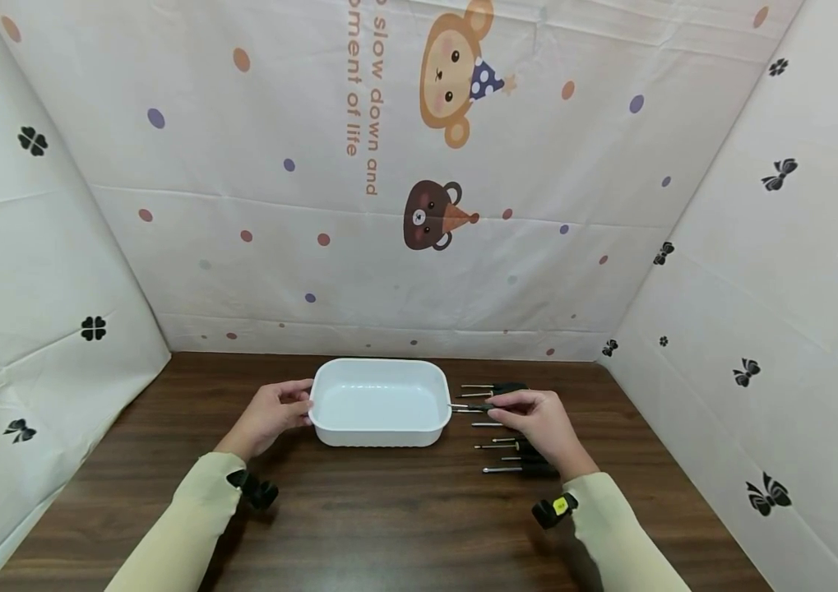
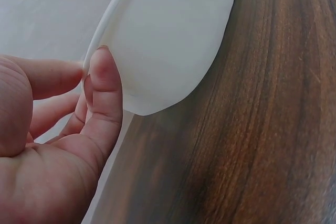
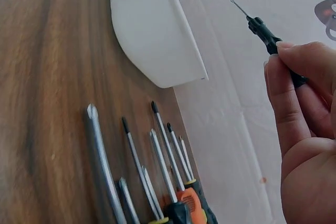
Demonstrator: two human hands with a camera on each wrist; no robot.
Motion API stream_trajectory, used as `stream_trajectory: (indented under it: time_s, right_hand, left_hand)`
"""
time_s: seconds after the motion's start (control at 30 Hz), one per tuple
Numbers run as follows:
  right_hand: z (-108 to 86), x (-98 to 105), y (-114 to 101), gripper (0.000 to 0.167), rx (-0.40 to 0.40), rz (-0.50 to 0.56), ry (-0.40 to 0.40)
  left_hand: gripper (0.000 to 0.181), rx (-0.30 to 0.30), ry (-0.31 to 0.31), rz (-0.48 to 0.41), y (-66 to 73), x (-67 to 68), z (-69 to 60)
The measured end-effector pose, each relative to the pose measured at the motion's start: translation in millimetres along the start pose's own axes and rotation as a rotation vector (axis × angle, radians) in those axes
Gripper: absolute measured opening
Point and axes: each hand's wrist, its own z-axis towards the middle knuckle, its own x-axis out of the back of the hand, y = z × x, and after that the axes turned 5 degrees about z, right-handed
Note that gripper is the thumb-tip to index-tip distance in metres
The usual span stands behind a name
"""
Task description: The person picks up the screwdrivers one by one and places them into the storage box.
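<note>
A white rectangular plastic basin stands upright on the brown table. At its left end my left hand pinches the rim between thumb and fingers, as the left wrist view shows with the hand close to the basin wall. On the other side, my right hand holds a small screwdriver by its black handle between thumb and fingers. The thin shaft points toward the basin's right end. Below that hand lie several screwdrivers, roughly side by side, their tips toward the basin.
The dark wood table meets a white printed cloth at the back. Similar cloth walls rise at both sides. A black wrist camera is strapped to the left wrist, another wrist camera to the right.
</note>
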Motion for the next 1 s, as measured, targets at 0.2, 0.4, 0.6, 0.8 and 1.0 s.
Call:
stream_trajectory:
  time_s: [0.2,0.4,0.6,0.8,1.0]
  right_hand:
    - [11.6,-5.6,-2.7,0.024,-0.019,-0.035,-0.009]
    - [23.4,-14.2,-3.4,0.024,-0.019,-0.012,-0.005]
    - [32.0,-24.6,-11.4,0.024,-0.038,-0.005,-0.038]
    - [44.1,-31.3,-8.0,0.026,-0.063,0.006,-0.067]
    - [54.4,-41.2,-3.9,0.021,-0.045,-0.004,-0.054]
  left_hand:
    - [0.053,0.0,0.001,-0.013,0.4,0.2,0.4]
    - [0.052,0.007,-0.001,-0.031,0.9,-1.3,-0.2]
    - [0.052,0.008,-0.001,-0.048,-0.6,-1.2,0.8]
    - [0.054,0.009,-0.001,-0.059,-2.0,-0.5,0.9]
    - [0.053,0.021,0.004,-0.072,-1.6,-1.6,0.5]
